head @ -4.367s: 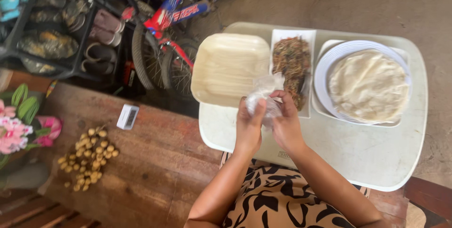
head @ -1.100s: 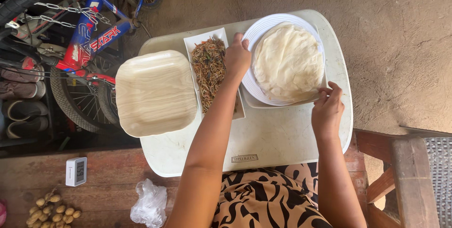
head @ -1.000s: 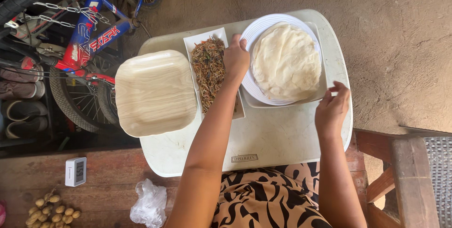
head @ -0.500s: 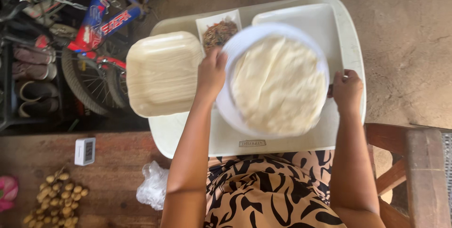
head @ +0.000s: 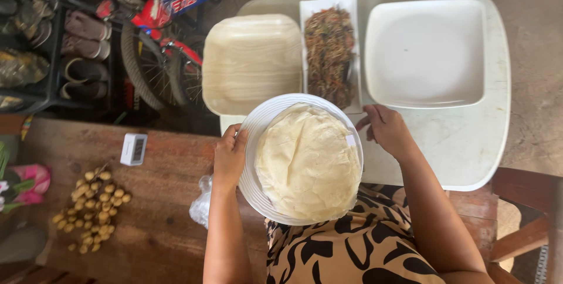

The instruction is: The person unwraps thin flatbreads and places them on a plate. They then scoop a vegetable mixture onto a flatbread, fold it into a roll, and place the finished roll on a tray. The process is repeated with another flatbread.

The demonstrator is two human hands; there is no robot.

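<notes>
A round white plate (head: 253, 143) stacked with thin pale wrappers (head: 308, 161) is held over my lap at the near edge of a white table (head: 463, 155). My left hand (head: 230, 156) grips the plate's left rim. My right hand (head: 386, 130) holds its right rim, fingers curled under. Behind the plate lie a long white dish of brown shredded filling (head: 329, 49), a bare square white plate (head: 425, 52) and a square cream tray (head: 252, 61).
A wooden bench (head: 152, 202) to the left carries a pile of small round yellowish fruits (head: 94, 208), a small white device (head: 133, 149) and a crumpled clear plastic bag (head: 202, 205). A bicycle (head: 164, 31) and a shoe rack (head: 47, 37) stand behind.
Both hands lifted the round plate of wrappers off the square white plate at the back right and brought it toward me and leftward. The square plate now lies bare.
</notes>
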